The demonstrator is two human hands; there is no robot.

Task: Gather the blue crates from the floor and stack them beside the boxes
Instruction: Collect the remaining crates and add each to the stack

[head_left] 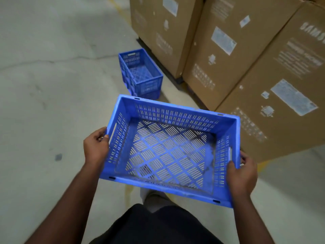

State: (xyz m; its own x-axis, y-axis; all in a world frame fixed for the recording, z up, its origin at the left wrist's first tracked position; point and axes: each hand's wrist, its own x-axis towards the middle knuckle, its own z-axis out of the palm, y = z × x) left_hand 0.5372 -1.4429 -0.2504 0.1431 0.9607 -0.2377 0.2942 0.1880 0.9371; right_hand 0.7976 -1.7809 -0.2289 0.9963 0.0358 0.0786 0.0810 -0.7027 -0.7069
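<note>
I hold an empty blue slotted crate [168, 150] level in front of my body, above the floor. My left hand [95, 147] grips its left end at the handle slot. My right hand [241, 173] grips its right end the same way. Farther ahead a stack of blue crates [140, 74] stands on the floor beside the tall cardboard boxes [246, 55]; the top one is empty and at least one more sits under it.
The cardboard boxes fill the right and upper right, standing on dark pallets [177, 80]. Grey concrete floor [52, 85] spreads out to the left. A faded yellow floor line [117, 6] runs near the boxes. My dark clothing and one leg show at the bottom.
</note>
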